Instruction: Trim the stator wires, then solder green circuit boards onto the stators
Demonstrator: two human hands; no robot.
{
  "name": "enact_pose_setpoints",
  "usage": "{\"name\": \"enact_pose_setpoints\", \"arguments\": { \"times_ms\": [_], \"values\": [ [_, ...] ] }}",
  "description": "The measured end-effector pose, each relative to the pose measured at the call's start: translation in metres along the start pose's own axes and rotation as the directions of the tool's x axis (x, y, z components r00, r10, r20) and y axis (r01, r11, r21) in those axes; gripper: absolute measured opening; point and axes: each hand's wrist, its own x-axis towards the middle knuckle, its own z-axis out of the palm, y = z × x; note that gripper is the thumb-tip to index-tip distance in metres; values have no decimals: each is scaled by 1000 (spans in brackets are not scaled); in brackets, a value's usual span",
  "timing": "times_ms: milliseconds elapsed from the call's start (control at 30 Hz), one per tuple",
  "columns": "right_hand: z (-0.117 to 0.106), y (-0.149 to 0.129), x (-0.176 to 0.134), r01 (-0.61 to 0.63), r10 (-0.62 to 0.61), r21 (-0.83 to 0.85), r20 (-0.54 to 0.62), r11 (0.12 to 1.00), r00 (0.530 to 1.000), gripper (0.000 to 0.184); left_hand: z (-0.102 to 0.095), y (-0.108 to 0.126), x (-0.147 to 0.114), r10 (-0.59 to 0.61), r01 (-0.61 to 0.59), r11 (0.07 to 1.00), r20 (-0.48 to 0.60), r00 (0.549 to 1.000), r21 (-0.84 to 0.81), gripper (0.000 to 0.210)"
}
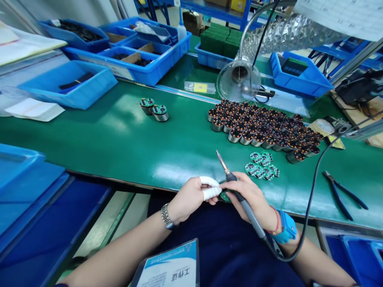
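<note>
- A small green circuit board (225,195) sits between the two hands, at the table's near edge, mostly hidden by fingers.
- The left hand (191,197) has two fingers in white covers (212,193), their tips closed together beside the board; what they pinch, if anything, is too small to tell.
- The right hand (254,197) curls around a soldering iron (250,215), its tip pointing up and away over the table; its fingertips reach the board's side.
- Loose circuit boards (259,170) lie beyond the right hand, near rows of metal coils (251,135).
- Pliers (339,193) rest farther right, handles spread.
- Two coils topped with boards (160,113) stand apart on the left of the green table (98,137).
- A clear funnel (224,83) hangs behind the rows.
</note>
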Motion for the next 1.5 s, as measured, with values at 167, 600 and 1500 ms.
{"name": "enact_pose_setpoints", "arguments": {
  "times_ms": [167,600,1500],
  "values": [
    [-3,-7,2,-5,6,9,-66,1000,998,26,3,-5,-2,28,-30,998,-40,999,-48,14],
    [-56,-14,-2,-157,172,175,-77,972,982,23,5,3,0,25,-21,995,-38,999,100,6],
    [-63,-9,0,-273,277,280,28,920,961,17,2,2,3,14,-13,992,-14,1000,125,4]
  ]
}}
